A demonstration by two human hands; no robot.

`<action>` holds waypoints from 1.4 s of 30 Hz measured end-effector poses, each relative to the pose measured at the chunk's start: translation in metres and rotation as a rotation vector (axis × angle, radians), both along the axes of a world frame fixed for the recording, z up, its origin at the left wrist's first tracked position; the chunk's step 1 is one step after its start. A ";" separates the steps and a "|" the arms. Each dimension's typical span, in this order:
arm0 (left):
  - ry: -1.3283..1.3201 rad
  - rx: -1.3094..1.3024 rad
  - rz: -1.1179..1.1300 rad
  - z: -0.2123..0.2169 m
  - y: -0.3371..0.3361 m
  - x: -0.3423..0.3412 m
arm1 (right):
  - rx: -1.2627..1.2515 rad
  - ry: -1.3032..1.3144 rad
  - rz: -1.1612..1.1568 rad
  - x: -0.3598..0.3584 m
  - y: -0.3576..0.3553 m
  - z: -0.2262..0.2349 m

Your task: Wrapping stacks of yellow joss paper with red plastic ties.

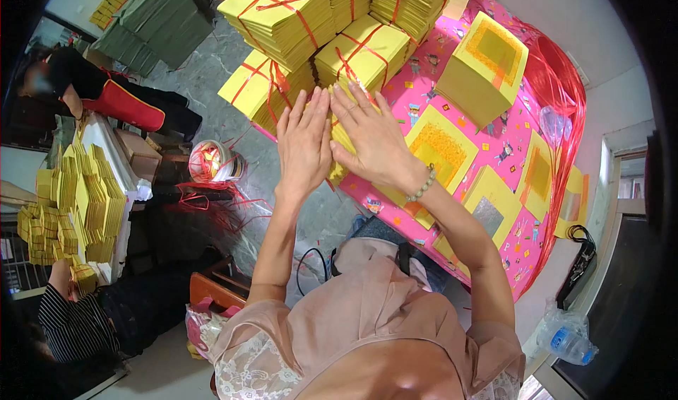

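My left hand and my right hand lie side by side with straight fingers, palms down. Between and under them shows a strip of a yellow paper stack, mostly hidden by the hands. The fingertips reach the front of several yellow paper bundles tied crosswise with red plastic ribbon. A green bead bracelet circles my right wrist. To the right stands a tall untied paper stack with an orange-printed top.
A pink patterned tablecloth carries yellow sheets and loose red ribbon. On the floor at left stand a bucket and red ribbon scraps. Two people work by a side table with small yellow bundles. Green-wrapped stacks stand behind.
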State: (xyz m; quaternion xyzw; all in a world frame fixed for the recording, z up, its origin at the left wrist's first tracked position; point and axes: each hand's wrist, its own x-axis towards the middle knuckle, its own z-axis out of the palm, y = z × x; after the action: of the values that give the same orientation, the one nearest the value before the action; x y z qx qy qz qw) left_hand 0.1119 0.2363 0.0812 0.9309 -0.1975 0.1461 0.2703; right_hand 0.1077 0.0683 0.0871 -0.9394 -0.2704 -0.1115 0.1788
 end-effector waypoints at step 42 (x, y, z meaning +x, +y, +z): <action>-0.246 -0.604 0.142 0.048 -0.031 -0.008 | 1.633 0.559 -0.312 0.047 -0.038 0.008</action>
State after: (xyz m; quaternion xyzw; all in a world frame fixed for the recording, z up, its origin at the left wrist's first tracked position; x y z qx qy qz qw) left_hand 0.1036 0.2054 0.1289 0.7956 -0.1109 0.3280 0.4971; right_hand 0.1544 0.0298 0.0951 -0.5372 0.0792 -0.0591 0.8377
